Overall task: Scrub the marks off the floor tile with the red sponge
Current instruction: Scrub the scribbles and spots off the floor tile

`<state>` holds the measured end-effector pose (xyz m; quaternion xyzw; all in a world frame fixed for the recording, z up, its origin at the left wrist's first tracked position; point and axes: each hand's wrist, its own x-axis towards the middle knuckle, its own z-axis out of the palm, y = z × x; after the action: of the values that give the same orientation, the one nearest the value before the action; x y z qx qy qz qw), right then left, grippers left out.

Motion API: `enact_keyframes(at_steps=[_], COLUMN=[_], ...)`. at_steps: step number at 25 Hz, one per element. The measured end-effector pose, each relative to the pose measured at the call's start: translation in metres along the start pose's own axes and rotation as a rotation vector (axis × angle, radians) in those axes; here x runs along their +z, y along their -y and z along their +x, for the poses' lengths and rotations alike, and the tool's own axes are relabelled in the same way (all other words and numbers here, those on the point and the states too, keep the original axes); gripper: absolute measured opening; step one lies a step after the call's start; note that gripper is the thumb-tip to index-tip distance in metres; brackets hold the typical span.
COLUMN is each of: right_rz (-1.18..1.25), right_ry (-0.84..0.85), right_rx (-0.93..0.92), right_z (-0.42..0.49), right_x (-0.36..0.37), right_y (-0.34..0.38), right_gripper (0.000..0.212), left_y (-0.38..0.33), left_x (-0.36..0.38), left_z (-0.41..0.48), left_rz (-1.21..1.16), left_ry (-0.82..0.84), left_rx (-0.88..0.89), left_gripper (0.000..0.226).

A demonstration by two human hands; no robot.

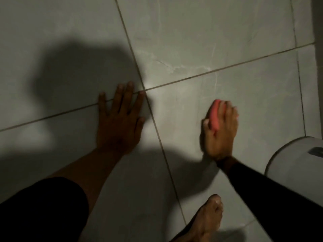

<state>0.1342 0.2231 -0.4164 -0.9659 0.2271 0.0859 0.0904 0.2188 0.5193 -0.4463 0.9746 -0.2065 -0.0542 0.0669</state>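
Note:
My right hand (222,130) presses the red sponge (215,114) flat onto a pale grey floor tile (258,102), fingers curled over its top; only the sponge's left edge shows. Faint whitish streaks run across the tile beyond the sponge and near the grout line (209,72). My left hand (120,119) lies flat on the floor with fingers spread, across the crossing of the grout lines, in shadow and holding nothing.
A white rounded fixture (297,159) stands at the right edge, close to my right forearm. A white wall or panel (318,49) rises along the far right. My bare foot (208,222) rests on the tile near the bottom. Dark shadows cover the left floor.

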Motion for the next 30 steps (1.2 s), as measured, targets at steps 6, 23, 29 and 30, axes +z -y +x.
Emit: enact_keyframes(at_steps=[6,23,29,30], right_rz=[-0.062,-0.241,0.101,0.080], right_ry=[-0.096,0.194,-0.164,-0.171], right_rx=[-0.287,-0.323,0.461,0.424], right_z=[0.072,-0.185,0.044,0.076], right_x=[0.020,0.038,-0.011,-0.010], right_y=[0.119,0.014,-0.015,0.010], right_gripper=[0.076,0.087,0.075,0.075], left_y=[0.001,0.004,0.002,0.002], left_x=[-0.003,0.003,0.006,0.006], left_z=[-0.002,-0.002,-0.001,-0.002], left_rz=[-0.010,-0.039,-0.004,-0.008], left_ry=[-0.046,-0.060,-0.069,-0.075], left_rx=[0.007,-0.002,0.004,0.008], left_gripper=[0.073,0.073,0.076,0.076])
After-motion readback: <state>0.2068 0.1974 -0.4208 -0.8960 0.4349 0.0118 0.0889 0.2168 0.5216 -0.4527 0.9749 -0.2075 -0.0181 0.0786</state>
